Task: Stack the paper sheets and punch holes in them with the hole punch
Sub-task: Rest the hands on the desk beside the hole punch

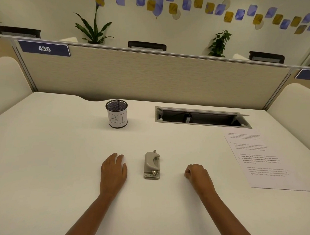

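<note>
A grey hole punch [152, 165] stands on the white desk [60, 148], between my two hands. Printed paper sheets [266, 163] lie flat at the desk's right side, overlapping one another. My left hand [114, 170] rests palm down on the desk, fingers straight, a little left of the punch. My right hand [198, 174] rests on the desk to the right of the punch with its fingers curled into a loose fist, holding nothing. Neither hand touches the punch or the paper.
A black mesh pen cup [116, 114] with a white label stands at the back, left of centre. An open cable slot [202, 117] is set into the desk at the back right. A beige partition [152, 76] closes off the far edge.
</note>
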